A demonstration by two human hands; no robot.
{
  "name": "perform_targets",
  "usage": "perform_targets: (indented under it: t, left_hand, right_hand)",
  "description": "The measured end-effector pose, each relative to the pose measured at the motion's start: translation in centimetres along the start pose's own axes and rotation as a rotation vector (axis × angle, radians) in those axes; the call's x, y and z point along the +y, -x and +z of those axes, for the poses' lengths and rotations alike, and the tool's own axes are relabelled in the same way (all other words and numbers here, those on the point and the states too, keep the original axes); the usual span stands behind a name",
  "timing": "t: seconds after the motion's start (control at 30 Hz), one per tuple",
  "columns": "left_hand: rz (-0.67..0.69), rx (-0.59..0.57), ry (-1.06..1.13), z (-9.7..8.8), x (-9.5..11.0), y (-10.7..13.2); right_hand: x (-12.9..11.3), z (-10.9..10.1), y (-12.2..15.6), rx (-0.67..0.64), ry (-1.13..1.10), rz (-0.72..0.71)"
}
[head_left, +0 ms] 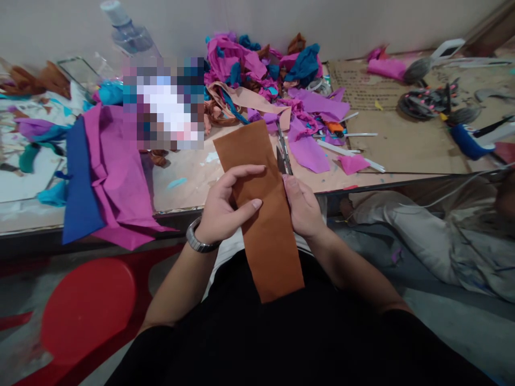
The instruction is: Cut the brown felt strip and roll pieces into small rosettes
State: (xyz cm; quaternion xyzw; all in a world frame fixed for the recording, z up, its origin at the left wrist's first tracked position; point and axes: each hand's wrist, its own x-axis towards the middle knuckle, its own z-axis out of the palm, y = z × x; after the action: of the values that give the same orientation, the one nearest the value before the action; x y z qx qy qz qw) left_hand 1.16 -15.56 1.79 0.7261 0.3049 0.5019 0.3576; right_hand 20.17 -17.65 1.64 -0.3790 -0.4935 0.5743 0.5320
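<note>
A long brown strip of crepe paper [273, 236] slants in front of my body, its upper end over the table edge and its lower end against the black shirt. My left hand [225, 203] grips it from the left, thumb and index finger across its face; the other fingers are mostly hidden behind. On the strip's right edge is my right hand [303, 209], closed round a pair of scissors [284, 153]. The scissors' blades point up and away beside the paper, and their handles are mostly covered by my fingers.
Magenta and blue paper sheets [116, 171] hang over the table edge. Crumpled scraps [241, 61] pile up at the back, near a plastic bottle [132, 37]. Cardboard [378, 118] lies at right. A red stool [88, 305] stands lower left; another person's leg [406, 220] is at right.
</note>
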Motion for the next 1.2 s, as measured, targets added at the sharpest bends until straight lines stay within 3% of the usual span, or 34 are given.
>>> perform_targets:
  t: [1.2]
  left_hand:
    - [-0.022,0.04,-0.032,0.54,0.4,0.39]
  right_hand:
    - [-0.19,0.16,0.17,-0.013,-0.043,-0.014]
